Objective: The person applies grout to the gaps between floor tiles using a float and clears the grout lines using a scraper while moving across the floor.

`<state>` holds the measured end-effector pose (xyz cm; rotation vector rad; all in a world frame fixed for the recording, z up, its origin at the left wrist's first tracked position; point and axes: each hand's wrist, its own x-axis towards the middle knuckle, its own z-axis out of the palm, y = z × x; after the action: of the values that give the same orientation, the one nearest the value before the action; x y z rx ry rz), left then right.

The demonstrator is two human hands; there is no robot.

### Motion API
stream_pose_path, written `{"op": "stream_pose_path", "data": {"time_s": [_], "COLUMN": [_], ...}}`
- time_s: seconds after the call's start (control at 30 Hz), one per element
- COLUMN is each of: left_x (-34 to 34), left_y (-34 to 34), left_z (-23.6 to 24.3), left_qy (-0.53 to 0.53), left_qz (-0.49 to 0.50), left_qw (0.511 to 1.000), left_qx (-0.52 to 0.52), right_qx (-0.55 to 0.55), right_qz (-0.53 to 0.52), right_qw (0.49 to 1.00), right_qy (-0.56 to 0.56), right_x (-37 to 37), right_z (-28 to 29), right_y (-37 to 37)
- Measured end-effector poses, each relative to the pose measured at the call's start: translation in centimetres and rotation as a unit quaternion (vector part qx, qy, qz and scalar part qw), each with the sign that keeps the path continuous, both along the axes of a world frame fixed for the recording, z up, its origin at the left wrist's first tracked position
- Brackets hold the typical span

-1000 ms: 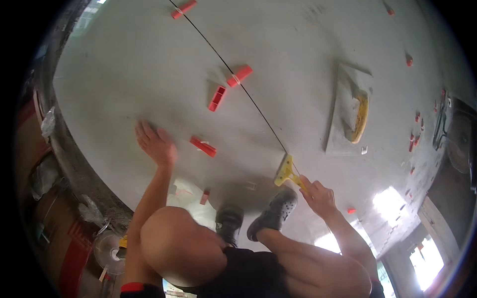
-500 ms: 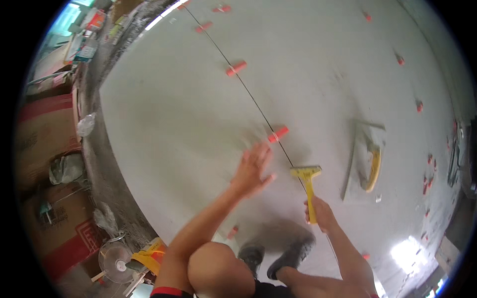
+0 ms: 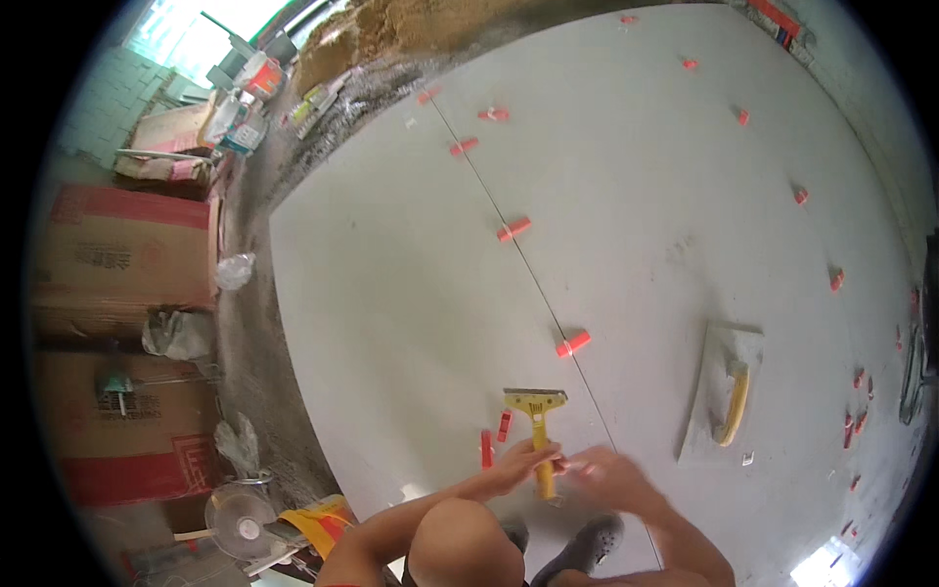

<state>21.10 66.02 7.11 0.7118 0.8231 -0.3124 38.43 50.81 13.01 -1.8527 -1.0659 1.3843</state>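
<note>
My left hand (image 3: 525,460) is closed on the handle of a yellow scraper (image 3: 535,403), its wide blade pointing forward. My right hand (image 3: 616,479) is just right of the handle, blurred, so I cannot tell whether its fingers hold anything. Loose red plastic wedges (image 3: 486,448) lie left of the scraper on the large pale grey tiles (image 3: 650,157). A red wedge in a clip (image 3: 573,343) straddles the dark joint line ahead, with others farther along it. A notched-looking flat trowel with a yellow handle (image 3: 734,401) lies to the right. My knee and shoes are below.
Cardboard boxes (image 3: 127,254), plastic bags (image 3: 176,333) and a fan (image 3: 240,523) line the dirty strip on the left. Buckets (image 3: 259,76) and a sand pile (image 3: 381,39) are at the back. Several red wedges (image 3: 836,279) run along the right, near the wall (image 3: 871,166).
The scraper has passed from my right hand to my left and moved leftward off the joint. My right hand has moved lower beside it. The view has widened toward the back and left.
</note>
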Motion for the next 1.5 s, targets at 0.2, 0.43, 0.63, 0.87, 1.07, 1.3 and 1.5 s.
{"op": "stream_pose_path", "data": {"time_s": [0.2,0.43,0.63,0.87,1.07,1.3,1.5], "left_x": [-3.1,1.8,2.1,-6.6,-4.5,-1.1,0.5], "left_y": [5.9,8.5,17.7,31.1,43.8,51.8,56.9], "left_z": [5.5,9.4,12.2,0.7,-6.3,-6.5,-8.1], "left_qy": [0.136,0.046,-0.063,0.043,0.051,0.072,0.072], "left_qz": [-0.003,0.090,0.250,0.350,0.336,0.407,0.416], "left_qw": [0.954,0.956,0.900,0.847,0.817,0.800,0.786], "left_qx": [0.267,0.274,0.351,0.399,0.466,0.434,0.451], "right_qx": [-0.131,-0.045,0.019,0.044,0.021,-0.092,0.053], "right_qz": [-0.444,-0.519,-0.456,-0.241,-0.289,-0.350,-0.419], "right_qw": [0.781,0.854,0.876,0.966,0.951,0.910,0.890], "right_qy": [-0.420,0.021,0.157,0.082,-0.108,-0.203,-0.173], "right_x": [14.6,18.8,20.1,14.4,12.7,11.4,19.3], "right_z": [-4.0,-18.9,-4.1,11.2,4.8,-5.2,-0.2], "right_y": [-8.5,-15.2,1.2,26.3,33.2,18.5,37.5]}}
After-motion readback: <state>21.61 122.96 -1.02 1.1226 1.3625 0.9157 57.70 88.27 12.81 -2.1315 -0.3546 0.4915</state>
